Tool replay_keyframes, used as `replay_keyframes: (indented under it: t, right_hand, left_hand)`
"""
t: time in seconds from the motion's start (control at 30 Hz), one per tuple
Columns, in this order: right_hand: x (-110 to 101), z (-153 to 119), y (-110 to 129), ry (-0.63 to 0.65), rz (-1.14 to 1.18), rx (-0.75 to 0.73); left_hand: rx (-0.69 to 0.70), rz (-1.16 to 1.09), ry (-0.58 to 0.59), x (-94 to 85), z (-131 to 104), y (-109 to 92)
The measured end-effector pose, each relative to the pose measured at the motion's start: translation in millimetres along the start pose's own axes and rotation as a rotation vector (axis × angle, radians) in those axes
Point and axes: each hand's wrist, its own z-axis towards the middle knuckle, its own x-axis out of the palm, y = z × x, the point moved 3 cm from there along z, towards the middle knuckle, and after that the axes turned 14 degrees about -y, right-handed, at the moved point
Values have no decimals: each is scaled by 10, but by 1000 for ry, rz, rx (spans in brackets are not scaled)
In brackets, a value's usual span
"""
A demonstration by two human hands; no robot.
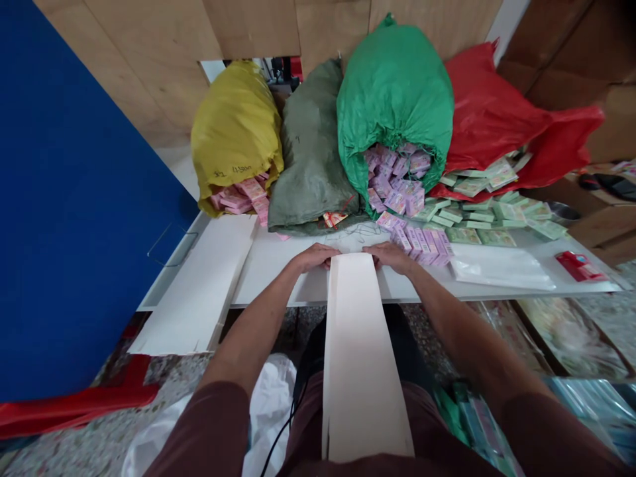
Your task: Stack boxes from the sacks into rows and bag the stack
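Observation:
A long white piece of folded cardboard (360, 358) reaches from my body out over the table's front edge. My left hand (317, 256) grips its far end at the left side, with the fingers curled round and partly hidden. At the right side of the same end, my right hand (390, 257) is closed on it too, its fingertips out of sight behind the cardboard. Just beyond my right hand stands a row of small pink-purple boxes (422, 244). To the left of my left arm lies a stack of flat white cardboard (199, 285), overhanging the table edge.
Along the back of the white table (271, 265) lean a yellow sack (236, 126), a grey-green sack (313, 146), a green sack (395, 79) and a red sack (491, 112). Pale green boxes (501, 212), clear plastic bags (499, 266) and a red item (579, 266) lie right.

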Motion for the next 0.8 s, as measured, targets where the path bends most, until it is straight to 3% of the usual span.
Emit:
replay_keyframes:
  t: [0.1,0.23,0.4,0.53,0.8]
  right_hand:
    - [-38,123,133,172,-183,-79]
    - [-16,251,270,296,-466,-229]
    - [127,295,393,249,-680,-416]
    - [219,266,432,215,-832,-521]
    - [313,186,424,-3,-984,-503]
  left_hand:
    - [28,136,139,-29,80,-138]
    - [155,333,197,25,158,-313]
    - [365,577,125,119,171,-470]
    - [442,784,64,171,135,-496]
    - [514,1134,-21,204,214,-465]
